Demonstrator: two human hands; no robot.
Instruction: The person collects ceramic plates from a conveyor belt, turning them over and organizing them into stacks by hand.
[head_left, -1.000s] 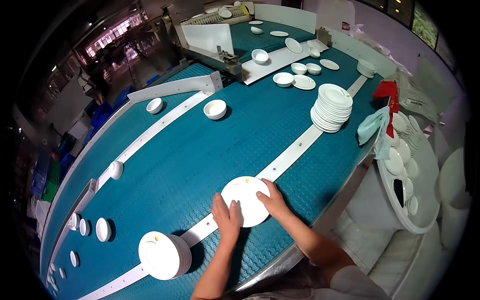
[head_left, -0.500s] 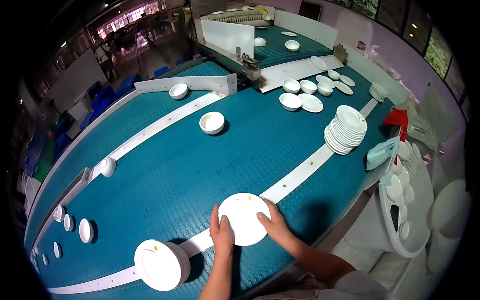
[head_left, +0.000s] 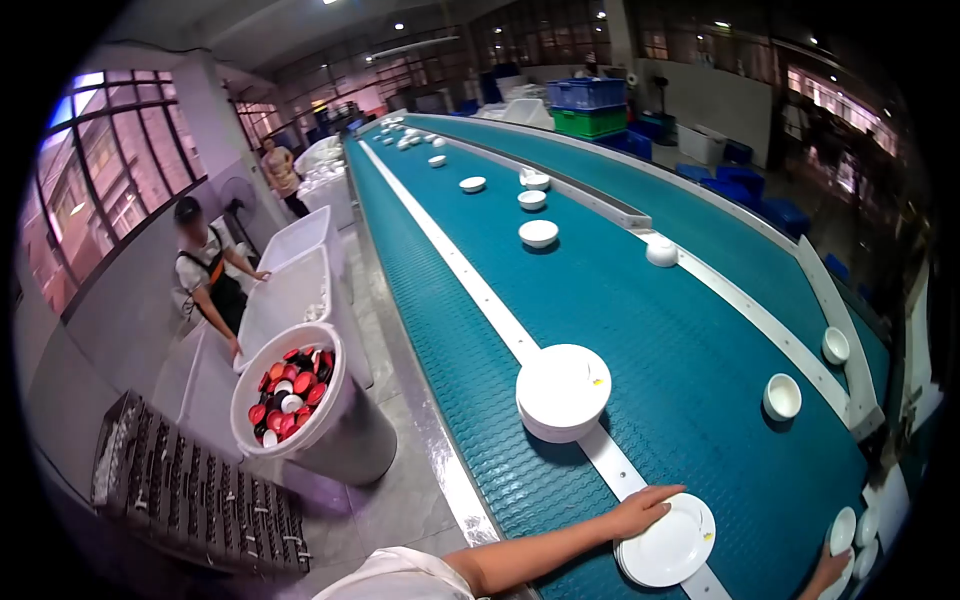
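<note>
1 loose, creased white cloth sleeve (head_left: 402, 578) shows, ending near the left elbow; the slender left forearm (head_left: 545, 551) is bare, as are the left hand (head_left: 643, 511) and right hand (head_left: 826, 574).

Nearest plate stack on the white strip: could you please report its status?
Left hand on rim of nearest plate stack. Right hand beside white bowl, grip unclear. Second plate stack farther along white strip.

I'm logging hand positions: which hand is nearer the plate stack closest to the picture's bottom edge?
Left. The left hand touches the upper-left rim of the plate stack; the right hand is apart from it, by the white dishes at lower right.
</note>
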